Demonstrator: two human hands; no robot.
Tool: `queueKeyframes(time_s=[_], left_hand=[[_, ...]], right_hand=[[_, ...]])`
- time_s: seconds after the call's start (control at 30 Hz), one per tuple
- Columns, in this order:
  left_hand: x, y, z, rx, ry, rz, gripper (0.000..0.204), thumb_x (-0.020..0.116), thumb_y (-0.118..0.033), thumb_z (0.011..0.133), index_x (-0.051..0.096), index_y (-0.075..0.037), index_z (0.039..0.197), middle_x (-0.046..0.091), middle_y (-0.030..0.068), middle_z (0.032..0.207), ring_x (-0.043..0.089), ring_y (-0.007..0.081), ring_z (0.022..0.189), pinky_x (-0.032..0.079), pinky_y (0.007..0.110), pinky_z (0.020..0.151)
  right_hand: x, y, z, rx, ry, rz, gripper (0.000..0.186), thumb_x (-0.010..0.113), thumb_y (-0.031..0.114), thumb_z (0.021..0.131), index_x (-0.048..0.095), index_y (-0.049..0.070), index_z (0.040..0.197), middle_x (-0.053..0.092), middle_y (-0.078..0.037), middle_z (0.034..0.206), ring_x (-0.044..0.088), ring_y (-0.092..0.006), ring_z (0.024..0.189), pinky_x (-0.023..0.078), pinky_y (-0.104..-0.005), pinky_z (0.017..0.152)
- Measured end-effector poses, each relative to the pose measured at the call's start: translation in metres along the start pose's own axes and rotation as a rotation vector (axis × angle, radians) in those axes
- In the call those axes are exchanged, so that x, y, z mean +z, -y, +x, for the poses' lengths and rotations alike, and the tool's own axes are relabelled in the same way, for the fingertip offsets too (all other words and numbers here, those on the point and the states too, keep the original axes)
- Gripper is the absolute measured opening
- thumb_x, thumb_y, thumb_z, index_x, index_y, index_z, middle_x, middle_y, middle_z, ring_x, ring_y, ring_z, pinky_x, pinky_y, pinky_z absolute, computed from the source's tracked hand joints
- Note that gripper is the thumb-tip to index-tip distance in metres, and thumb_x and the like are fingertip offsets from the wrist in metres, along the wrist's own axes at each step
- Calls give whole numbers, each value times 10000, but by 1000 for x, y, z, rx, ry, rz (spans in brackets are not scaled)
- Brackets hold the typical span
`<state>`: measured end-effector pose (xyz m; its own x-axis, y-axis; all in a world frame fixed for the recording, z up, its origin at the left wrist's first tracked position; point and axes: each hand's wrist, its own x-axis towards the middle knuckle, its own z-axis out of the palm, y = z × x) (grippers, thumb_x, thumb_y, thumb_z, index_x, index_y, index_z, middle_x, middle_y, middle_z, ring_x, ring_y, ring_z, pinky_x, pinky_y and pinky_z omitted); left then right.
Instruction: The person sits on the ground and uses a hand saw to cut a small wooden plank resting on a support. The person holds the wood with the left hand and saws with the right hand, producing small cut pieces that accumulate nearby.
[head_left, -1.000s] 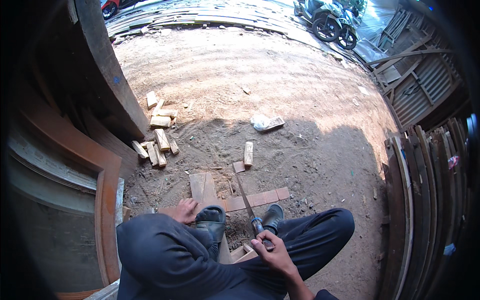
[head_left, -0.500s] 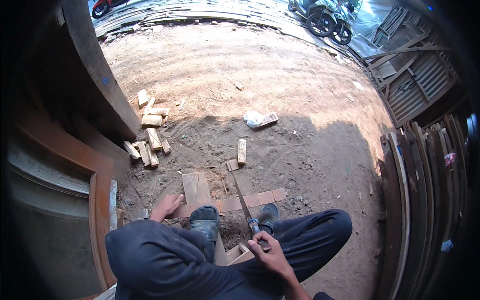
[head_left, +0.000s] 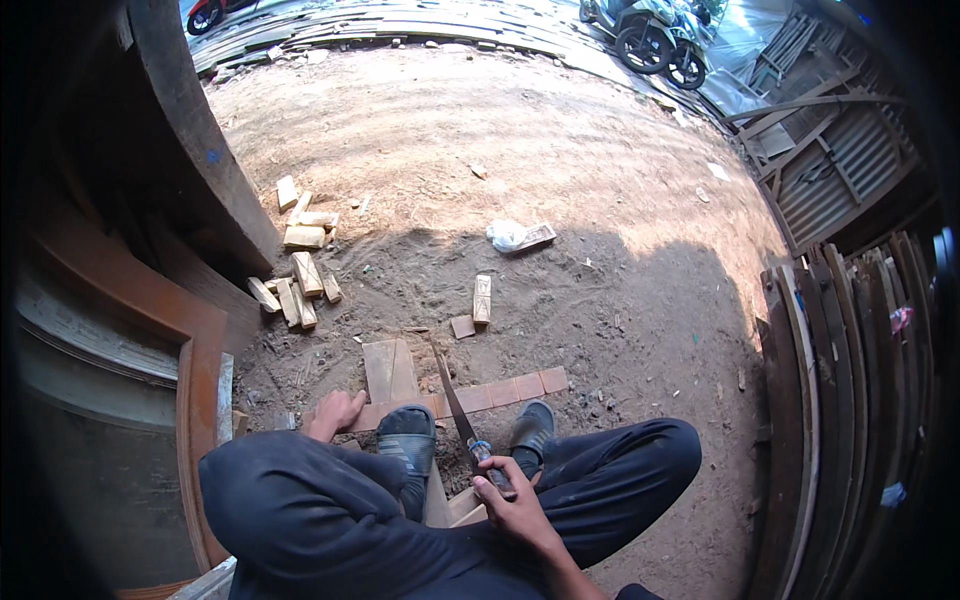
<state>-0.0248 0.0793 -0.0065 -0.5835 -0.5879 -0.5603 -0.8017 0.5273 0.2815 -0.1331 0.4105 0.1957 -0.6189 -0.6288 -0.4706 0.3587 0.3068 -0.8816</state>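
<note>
I squat over a long reddish wooden plank (head_left: 505, 392) lying on the dirt, with both dark shoes (head_left: 408, 432) standing on it. My right hand (head_left: 510, 500) grips the handle of a hand saw (head_left: 453, 400), whose dark blade slants up and left across the plank between my feet. My left hand (head_left: 335, 412) presses down on the plank's left end, next to my left shoe. A wider flat board (head_left: 390, 368) lies just beyond the plank.
Several cut wood blocks (head_left: 298, 290) lie heaped to the left by a large curved timber (head_left: 190, 140). A single block (head_left: 482, 298) and a crumpled white wrapper (head_left: 515, 236) lie ahead. Planks lean along the right (head_left: 830, 400). Motorbikes (head_left: 655, 40) stand far off.
My left hand slid left along the plank and now presses its end. The saw stays on the plank, its handle a little nearer my body.
</note>
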Motion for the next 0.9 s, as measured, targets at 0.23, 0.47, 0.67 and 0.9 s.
queueKeyframes(time_s=[0.23, 0.47, 0.67, 0.9], left_hand=[[2, 0, 0, -65, 22, 8, 670, 401, -554, 883, 693, 43, 963, 634, 300, 1035, 605, 434, 1033, 466, 484, 908], [1, -5, 4, -110, 55, 15, 646, 404, -532, 875, 690, 35, 997, 632, 284, 1074, 599, 419, 1061, 465, 472, 918], [0, -2, -1, -115, 45, 26, 653, 390, -534, 873, 690, 34, 990, 633, 286, 1067, 605, 414, 1051, 467, 472, 914], [1, -4, 0, -101, 48, 6, 660, 379, -540, 876, 690, 33, 980, 637, 294, 1033, 614, 424, 1018, 469, 481, 903]], right_hand=[[-12, -13, -7, -59, -111, -191, 498, 667, 171, 886, 447, 28, 1309, 592, -76, 1020, 535, -88, 820, 430, -220, 693], [-6, -8, -14, 20, -154, -103, 554, 641, 150, 887, 424, -28, 1364, 592, -104, 1052, 538, -112, 886, 422, -241, 765], [-7, -13, 4, 112, -137, -92, 553, 642, 150, 882, 437, -42, 1358, 625, -108, 1041, 550, -99, 892, 431, -233, 795], [-8, -16, -3, 70, -123, -48, 581, 649, 164, 873, 427, -60, 1362, 643, -144, 1113, 577, -117, 968, 450, -241, 864]])
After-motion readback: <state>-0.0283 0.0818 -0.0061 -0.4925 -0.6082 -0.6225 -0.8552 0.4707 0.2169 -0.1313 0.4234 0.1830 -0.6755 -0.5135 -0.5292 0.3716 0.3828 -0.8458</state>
